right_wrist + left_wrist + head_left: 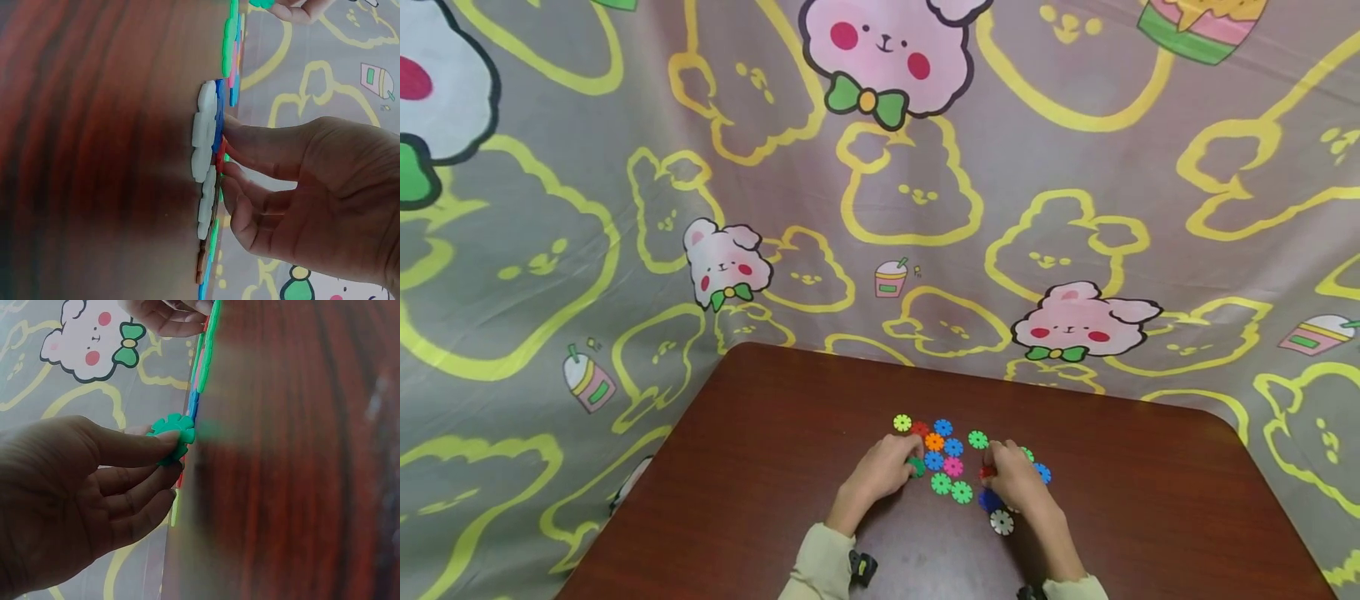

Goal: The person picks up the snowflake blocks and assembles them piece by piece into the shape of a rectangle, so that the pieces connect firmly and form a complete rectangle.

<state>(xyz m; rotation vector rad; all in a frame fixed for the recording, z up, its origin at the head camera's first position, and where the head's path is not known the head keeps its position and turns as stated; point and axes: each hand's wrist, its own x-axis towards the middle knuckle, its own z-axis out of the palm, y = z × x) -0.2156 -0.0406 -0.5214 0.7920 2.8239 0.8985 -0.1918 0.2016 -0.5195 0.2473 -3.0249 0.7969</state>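
The left hand pinches a dark green disc between thumb and fingers, with almost no gap beyond the thickness of the piece. The disc is round, so it has no long axis; its flat face is tilted up from the desk. The relation that matters, I think, is this: just to the right of these fingers lies a flat blue disc, and after it a pink disc; for the blue one, the left hand is clearly the nearer. Across this group, the right hand holds a red disc between its nearly closed thumb and fingers; whether it is lifted, I cannot tell. On the near side of the right fingers lie a dark blue disc and a white disc.
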